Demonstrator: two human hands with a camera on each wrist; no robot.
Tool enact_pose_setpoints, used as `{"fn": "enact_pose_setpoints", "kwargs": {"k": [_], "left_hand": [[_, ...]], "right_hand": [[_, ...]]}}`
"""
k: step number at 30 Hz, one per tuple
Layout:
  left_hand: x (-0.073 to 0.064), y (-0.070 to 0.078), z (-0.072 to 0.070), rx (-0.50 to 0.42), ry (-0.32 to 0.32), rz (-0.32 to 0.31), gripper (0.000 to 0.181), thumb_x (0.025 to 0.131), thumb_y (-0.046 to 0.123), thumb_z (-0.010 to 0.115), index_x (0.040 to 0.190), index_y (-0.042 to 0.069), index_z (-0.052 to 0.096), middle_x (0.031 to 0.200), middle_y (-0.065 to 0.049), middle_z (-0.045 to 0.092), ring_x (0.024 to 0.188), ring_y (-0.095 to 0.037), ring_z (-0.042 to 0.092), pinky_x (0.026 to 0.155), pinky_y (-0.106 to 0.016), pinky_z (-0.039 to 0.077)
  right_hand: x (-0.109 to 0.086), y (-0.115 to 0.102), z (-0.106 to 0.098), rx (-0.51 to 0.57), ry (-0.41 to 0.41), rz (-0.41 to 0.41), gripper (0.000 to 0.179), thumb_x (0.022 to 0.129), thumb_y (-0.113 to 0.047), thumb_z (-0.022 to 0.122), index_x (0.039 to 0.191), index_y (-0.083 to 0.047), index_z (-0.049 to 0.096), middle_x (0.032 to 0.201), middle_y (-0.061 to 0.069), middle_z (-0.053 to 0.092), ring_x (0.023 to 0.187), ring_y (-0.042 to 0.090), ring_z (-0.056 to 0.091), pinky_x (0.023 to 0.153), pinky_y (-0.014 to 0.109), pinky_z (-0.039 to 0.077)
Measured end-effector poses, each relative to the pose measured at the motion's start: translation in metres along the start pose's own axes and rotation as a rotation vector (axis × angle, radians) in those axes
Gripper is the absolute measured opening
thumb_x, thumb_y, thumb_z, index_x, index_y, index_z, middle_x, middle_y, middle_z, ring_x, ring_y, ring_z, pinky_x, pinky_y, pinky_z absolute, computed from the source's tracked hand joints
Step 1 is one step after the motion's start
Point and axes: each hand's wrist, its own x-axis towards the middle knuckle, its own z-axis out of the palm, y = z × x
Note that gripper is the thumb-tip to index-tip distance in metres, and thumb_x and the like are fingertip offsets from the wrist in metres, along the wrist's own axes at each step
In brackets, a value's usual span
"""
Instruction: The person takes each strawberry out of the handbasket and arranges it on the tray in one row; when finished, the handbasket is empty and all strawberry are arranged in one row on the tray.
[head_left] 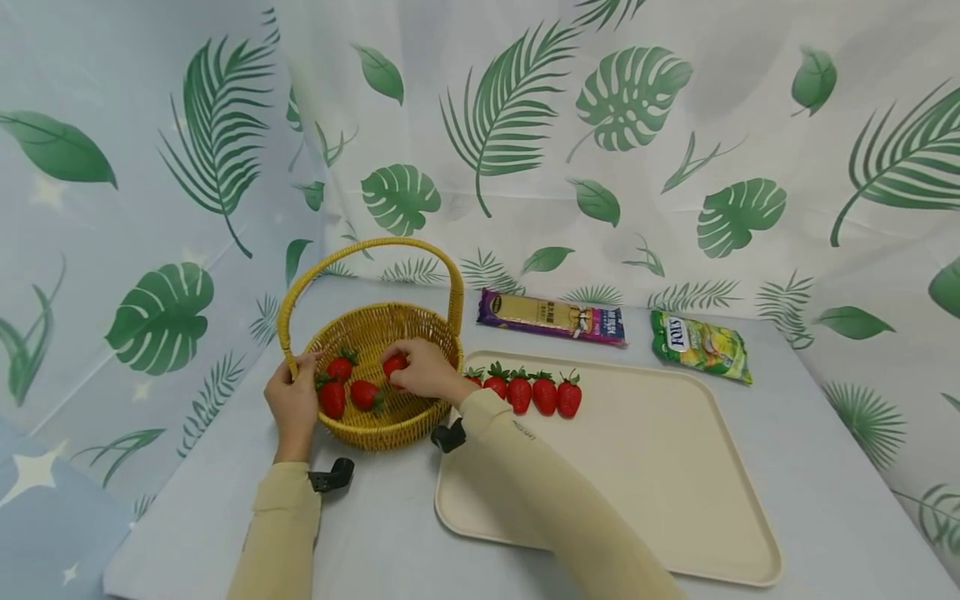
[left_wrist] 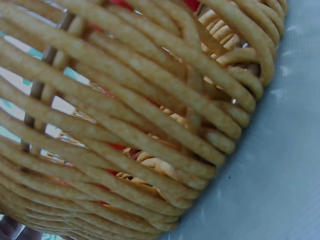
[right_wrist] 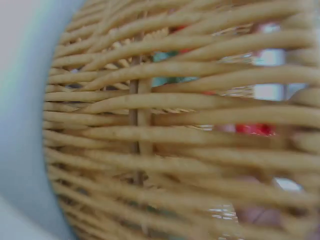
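Observation:
A yellow wicker basket (head_left: 382, 433) with a tall arched handle stands at the left of the table. My left hand (head_left: 294, 402) grips its left rim near the foot of the handle. Inside the basket, my right hand (head_left: 427, 368) pinches a red strawberry (head_left: 394, 364) between thumb and fingers. Three other strawberries, one of them low at the left (head_left: 332, 400), lie in the basket's left half. Both wrist views are filled by the basket's woven wall (left_wrist: 125, 100), with bits of red showing through the gaps.
Right of the basket lies a beige tray (head_left: 637, 467), with a row of several strawberries (head_left: 544, 395) along its far left edge. Behind it are a purple pasta packet (head_left: 551, 317) and a green FOX'S candy bag (head_left: 701, 345). Leaf-printed cloth (head_left: 517, 150) hangs at the back.

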Motion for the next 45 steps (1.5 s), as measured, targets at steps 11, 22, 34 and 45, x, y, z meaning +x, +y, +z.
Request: {"fn": "enact_pose_setpoints", "kwargs": {"k": [11, 22, 34, 45], "left_hand": [[-0.001, 0.001, -0.001, 0.005, 0.008, -0.016, 0.034, 0.099, 0.027, 0.057, 0.106, -0.004, 0.07, 0.112, -0.019, 0.069, 0.076, -0.011, 0.046, 0.068, -0.027, 0.032], [0.0, 0.006, 0.0, -0.01, 0.016, -0.026, 0.032, 0.099, 0.026, 0.059, 0.105, -0.003, 0.07, 0.111, -0.019, 0.069, 0.092, -0.006, 0.055, 0.076, -0.022, 0.038], [-0.001, 0.005, -0.001, -0.006, 0.009, -0.028, 0.033, 0.099, 0.027, 0.058, 0.106, -0.003, 0.07, 0.113, -0.018, 0.068, 0.088, -0.006, 0.053, 0.073, -0.025, 0.036], [-0.001, 0.004, 0.0, -0.003, 0.013, -0.015, 0.031, 0.099, 0.026, 0.058, 0.105, -0.002, 0.07, 0.111, -0.018, 0.069, 0.089, -0.006, 0.053, 0.073, -0.024, 0.036]], "right_hand": [[-0.05, 0.003, -0.017, 0.114, 0.182, -0.054, 0.032, 0.09, -0.007, 0.06, 0.121, -0.011, 0.066, 0.112, 0.009, 0.065, 0.079, 0.017, 0.062, 0.067, 0.027, 0.052], [-0.094, 0.025, -0.032, 0.232, 0.379, -0.037, 0.03, 0.09, -0.007, 0.062, 0.118, -0.016, 0.068, 0.12, 0.003, 0.063, 0.091, 0.022, 0.059, 0.066, 0.035, 0.055], [-0.138, 0.047, -0.035, 0.151, 0.474, -0.093, 0.029, 0.086, -0.002, 0.066, 0.11, -0.017, 0.072, 0.107, 0.0, 0.067, 0.081, 0.018, 0.056, 0.064, 0.026, 0.048], [-0.16, 0.067, -0.05, 0.152, 0.589, -0.084, 0.025, 0.088, 0.0, 0.066, 0.108, -0.012, 0.072, 0.104, 0.004, 0.068, 0.077, 0.023, 0.055, 0.058, 0.023, 0.046]]}}
